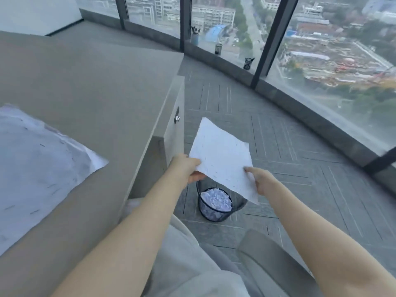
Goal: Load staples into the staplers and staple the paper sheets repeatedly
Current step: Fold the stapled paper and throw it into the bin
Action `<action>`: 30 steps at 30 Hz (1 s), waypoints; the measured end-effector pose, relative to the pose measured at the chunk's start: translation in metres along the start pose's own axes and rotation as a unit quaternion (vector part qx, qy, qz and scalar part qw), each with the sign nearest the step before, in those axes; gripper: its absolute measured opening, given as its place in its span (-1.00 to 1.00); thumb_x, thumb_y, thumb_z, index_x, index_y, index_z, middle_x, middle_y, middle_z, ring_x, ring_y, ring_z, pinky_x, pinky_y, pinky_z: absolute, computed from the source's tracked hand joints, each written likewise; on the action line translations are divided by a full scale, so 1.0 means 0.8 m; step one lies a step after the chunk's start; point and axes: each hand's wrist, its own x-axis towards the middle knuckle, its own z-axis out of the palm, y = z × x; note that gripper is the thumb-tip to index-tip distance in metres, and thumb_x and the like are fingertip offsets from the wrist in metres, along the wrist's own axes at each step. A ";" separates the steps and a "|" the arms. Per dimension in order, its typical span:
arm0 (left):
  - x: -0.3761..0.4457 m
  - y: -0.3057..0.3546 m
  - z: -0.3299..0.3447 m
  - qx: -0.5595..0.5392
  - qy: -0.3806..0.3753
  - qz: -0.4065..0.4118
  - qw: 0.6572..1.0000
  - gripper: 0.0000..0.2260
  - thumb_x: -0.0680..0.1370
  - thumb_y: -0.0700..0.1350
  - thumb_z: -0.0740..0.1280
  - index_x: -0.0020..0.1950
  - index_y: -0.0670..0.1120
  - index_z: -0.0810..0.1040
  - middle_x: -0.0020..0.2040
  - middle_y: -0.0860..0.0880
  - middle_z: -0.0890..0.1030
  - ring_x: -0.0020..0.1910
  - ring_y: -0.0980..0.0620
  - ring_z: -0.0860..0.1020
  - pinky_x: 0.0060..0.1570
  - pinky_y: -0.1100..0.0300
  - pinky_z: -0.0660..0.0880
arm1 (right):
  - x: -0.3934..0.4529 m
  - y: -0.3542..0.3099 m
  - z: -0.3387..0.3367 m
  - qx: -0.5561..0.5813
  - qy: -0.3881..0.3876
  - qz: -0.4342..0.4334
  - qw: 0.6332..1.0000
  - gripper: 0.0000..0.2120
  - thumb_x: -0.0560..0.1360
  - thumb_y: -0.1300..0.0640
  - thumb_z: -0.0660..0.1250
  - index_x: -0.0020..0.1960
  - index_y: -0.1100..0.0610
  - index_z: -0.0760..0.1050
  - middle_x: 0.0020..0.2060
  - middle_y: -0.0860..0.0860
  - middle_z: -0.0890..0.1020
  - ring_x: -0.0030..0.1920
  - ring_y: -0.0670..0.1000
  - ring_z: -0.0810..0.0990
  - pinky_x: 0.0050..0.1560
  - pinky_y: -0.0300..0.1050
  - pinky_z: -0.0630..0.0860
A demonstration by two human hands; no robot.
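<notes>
Both hands pinch one stapled paper sheet [222, 159]: left hand [186, 168] on its 9 o'clock edge, right hand [260, 181] on the near corner at 4 o'clock, sheet held off the desk, above the floor. Mesh bin [214, 207] w/ crumpled paper sits directly below, partly hidden by the sheet. More sheets [40, 166] lie on the desk [96, 86] at 9 o'clock. Pen cups [248, 63] on the window ledge, 12 o'clock.

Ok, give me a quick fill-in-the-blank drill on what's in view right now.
1. The stapled sheet is held by ____ hands.
2. The sheet is held above the mesh ____, which stands on the floor.
3. That bin holds crumpled ____.
4. More stapled paper lies on the ____, left of the left hand.

Missing words: both; wastebasket; paper; desk
</notes>
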 end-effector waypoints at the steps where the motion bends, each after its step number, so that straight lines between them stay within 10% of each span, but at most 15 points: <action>1: 0.014 -0.013 0.005 0.004 0.001 -0.023 1.000 -0.76 0.53 -0.36 0.22 0.19 -0.33 0.42 0.21 -0.28 0.53 -0.06 -0.15 0.55 -0.19 0.10 0.54 | 0.019 0.017 -0.007 -0.008 0.006 0.025 1.000 -0.57 0.44 0.11 0.40 0.23 0.30 0.46 0.19 0.10 0.53 0.11 0.18 0.55 0.03 0.04 0.48; 5: 0.062 -0.062 0.009 0.013 0.020 -0.101 0.995 -0.79 0.48 -0.42 0.24 0.10 -0.29 0.38 0.22 -0.33 0.49 -0.21 -0.12 0.54 -0.50 0.22 0.57 | 0.074 0.072 -0.023 -0.075 0.023 0.104 0.991 -0.63 0.47 0.13 0.35 0.20 0.33 0.46 0.19 0.20 0.55 0.08 0.20 0.56 0.03 0.08 0.51; 17: 0.132 -0.107 0.004 0.047 0.004 -0.213 0.976 -0.57 0.53 -0.21 0.27 0.37 -0.25 0.28 0.28 -0.17 0.44 0.20 -0.15 0.49 0.13 0.00 0.41 | 0.115 0.094 0.002 -0.024 0.044 0.167 0.985 -0.61 0.50 0.14 0.33 0.25 0.32 0.40 0.03 0.14 0.56 -0.11 0.14 0.55 -0.30 -0.04 0.48; 22: 0.141 -0.112 -0.005 0.071 -0.002 -0.225 0.972 -0.45 0.53 -0.05 0.29 0.45 -0.13 0.18 0.41 -0.09 0.32 0.31 -0.09 0.40 0.23 -0.01 0.33 | 0.113 0.097 0.006 0.067 0.045 0.199 0.977 -0.50 0.55 0.02 0.24 0.42 0.13 0.22 0.43 0.08 0.32 0.35 0.15 0.38 0.33 0.14 0.34; 30: 0.090 -0.020 0.021 -0.080 0.101 -0.008 0.992 -0.86 0.53 -0.26 0.17 -0.06 -0.06 0.48 -0.18 0.01 0.54 -0.29 0.13 0.50 -0.31 0.26 0.34 | 0.045 0.000 0.072 0.090 0.024 -0.047 0.994 -0.78 0.56 0.19 0.18 0.18 0.18 0.46 0.05 0.06 0.55 0.05 0.01 0.54 -0.11 -0.12 0.47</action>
